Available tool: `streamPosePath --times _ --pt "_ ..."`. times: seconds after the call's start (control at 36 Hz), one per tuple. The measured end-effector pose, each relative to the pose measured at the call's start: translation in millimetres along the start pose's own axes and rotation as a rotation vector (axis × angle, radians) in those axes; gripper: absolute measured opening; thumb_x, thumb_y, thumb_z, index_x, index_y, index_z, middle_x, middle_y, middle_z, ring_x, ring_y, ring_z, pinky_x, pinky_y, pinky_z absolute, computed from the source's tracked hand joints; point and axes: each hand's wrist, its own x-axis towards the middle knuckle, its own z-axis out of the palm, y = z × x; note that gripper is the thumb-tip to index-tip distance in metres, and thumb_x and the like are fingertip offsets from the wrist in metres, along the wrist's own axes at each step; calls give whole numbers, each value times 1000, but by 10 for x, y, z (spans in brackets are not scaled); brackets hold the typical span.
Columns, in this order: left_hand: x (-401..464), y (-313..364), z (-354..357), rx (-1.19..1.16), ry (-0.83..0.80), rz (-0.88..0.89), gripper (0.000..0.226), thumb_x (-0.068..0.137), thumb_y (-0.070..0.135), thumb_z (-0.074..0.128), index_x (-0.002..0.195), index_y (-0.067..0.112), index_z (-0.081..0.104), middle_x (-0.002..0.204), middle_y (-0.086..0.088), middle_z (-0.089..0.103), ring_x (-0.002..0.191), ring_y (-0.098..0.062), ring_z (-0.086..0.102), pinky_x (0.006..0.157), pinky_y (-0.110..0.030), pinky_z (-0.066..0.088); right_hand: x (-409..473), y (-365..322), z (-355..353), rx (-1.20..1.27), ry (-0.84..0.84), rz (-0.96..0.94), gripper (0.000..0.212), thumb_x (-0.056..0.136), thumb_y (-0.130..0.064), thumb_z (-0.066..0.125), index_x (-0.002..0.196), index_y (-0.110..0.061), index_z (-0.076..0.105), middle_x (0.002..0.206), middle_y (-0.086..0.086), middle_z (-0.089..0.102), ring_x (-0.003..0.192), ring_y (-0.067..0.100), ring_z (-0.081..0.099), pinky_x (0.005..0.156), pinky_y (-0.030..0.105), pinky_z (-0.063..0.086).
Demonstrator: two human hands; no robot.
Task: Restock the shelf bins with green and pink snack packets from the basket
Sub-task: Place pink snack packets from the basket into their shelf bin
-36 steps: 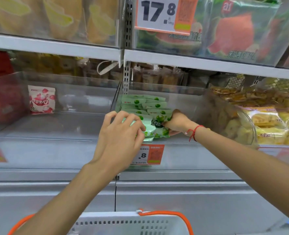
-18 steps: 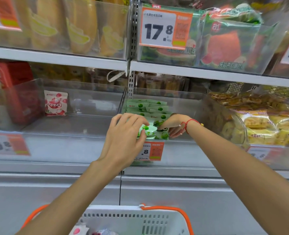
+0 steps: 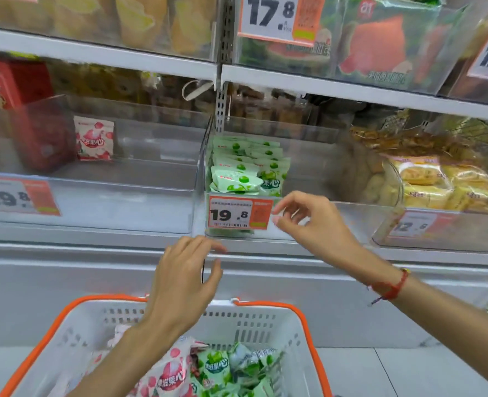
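Green snack packets are stacked in the clear middle shelf bin. A single pink packet stands upright in the clear left bin. Below, a white basket with an orange rim holds more green packets and pink packets. My left hand hovers above the basket with loosely curled fingers, holding nothing. In front of the middle bin's price tag, my right hand is empty too, with its fingers relaxed.
A bin of yellow snack packs sits to the right. A red box stands at the far left. The shelf above carries watermelon-print bags and yellow bags. Price tags hang on the bin fronts.
Both hands have let go of the green packets and drawn back out of the middle bin. The left hand has dropped toward the basket. The view has tilted down.
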Motion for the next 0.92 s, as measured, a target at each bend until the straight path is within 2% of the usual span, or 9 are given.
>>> streamPosePath --times 0.08,0.17,0.28,0.44,0.53,0.64,0.78,0.86,0.92 --pt "-257 -96 125 -23 -115 -131 15 89 25 54 100 32 61 100 21 56 98 -1 50 74 -25 40 -251 142 330 -51 -249 52 16 81 -12 68 79 -29 65 68 -8 63 61 7 57 62 21 46" --pt "-529 -231 234 11 -290 -255 21 93 25 55 112 32 58 115 17 57 110 -3 49 88 -25 42 -473 381 748 -161 -550 114 9 84 -18 65 90 -23 70 75 -6 65 69 6 59 65 21 46" --pt "-941 -442 379 132 -591 -339 37 94 29 55 130 27 50 139 7 47 130 -13 40 106 -30 34 -782 695 1366 -328 -896 197 26 89 -23 60 114 -18 63 112 4 64 103 20 59 80 27 43" --pt "-1590 -772 508 344 -1037 -339 74 96 45 48 153 27 5 160 -1 -10 148 -22 -7 119 -40 11 -1196 1048 2028 -646 -989 229 47 90 -21 58 134 -11 44 134 11 48 122 30 46 98 42 44" --pt "-1686 -823 514 362 -1056 -302 75 95 49 46 153 30 2 160 -1 -14 148 -22 -9 118 -40 7 -1386 1198 2091 -897 -1037 189 47 93 -19 54 138 -10 40 141 10 42 131 29 37 103 42 37" --pt "-1623 -873 512 295 -1061 -329 74 91 52 51 152 32 14 160 3 0 147 -21 2 118 -42 11 -1443 1349 2029 -952 -1002 89 50 86 5 51 134 -11 44 130 11 52 124 27 44 94 38 42" --pt "-1457 -749 521 253 -907 -323 52 94 40 51 144 32 36 158 3 13 146 -19 9 118 -37 9 -1172 1320 1811 -665 -982 146 39 89 -5 50 126 -18 58 119 4 59 112 24 54 88 33 44" --pt "-1338 -600 523 120 -782 -301 48 94 32 54 140 34 40 154 7 22 142 -15 19 116 -35 18 -925 1260 1581 -413 -1013 257 12 96 -16 48 90 -15 58 91 0 56 94 23 58 75 27 43" --pt "-1249 -479 516 -15 -735 -283 56 91 21 58 141 35 37 151 12 26 138 -10 25 111 -28 23 -776 1170 1382 -208 -1029 386 21 99 -23 46 91 -7 56 82 1 52 80 17 58 70 27 51"
